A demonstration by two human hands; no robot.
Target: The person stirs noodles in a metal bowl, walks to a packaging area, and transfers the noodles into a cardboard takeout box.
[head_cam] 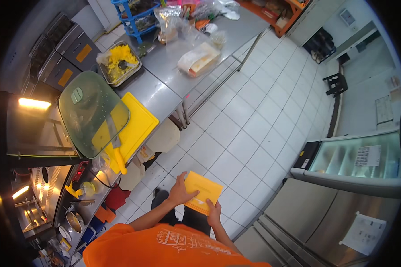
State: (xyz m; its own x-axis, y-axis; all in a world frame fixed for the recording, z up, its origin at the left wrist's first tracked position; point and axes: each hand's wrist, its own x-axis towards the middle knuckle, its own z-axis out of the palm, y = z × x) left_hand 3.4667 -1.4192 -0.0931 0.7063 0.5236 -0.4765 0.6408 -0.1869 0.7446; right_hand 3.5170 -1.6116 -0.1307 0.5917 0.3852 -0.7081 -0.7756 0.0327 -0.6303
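Both my hands hold a flat yellow-orange packet (204, 190) in front of my body, above the tiled floor. It looks like paper or card, bears faint printing and has a checked band along its near edge. My left hand (180, 192) grips its left side, with the thumb lying across the top face. On the lower right corner, my right hand (214, 212) has its thumb on top and its fingers hidden underneath. To my left, a yellow cutting board (142, 116) lies on the steel counter. A yellow-handled knife (117, 150) rests on it, its blade partly seen through a large translucent green lid (87, 110).
A steel tray of yellow food (120, 63) with a scoop stands on the steel table (160, 83). Plastic-wrapped food (198, 60) lies near its edge. A lit warmer (36, 126) is at left; a glass-door fridge (354, 160) and steel cabinet (300, 207) stand at right.
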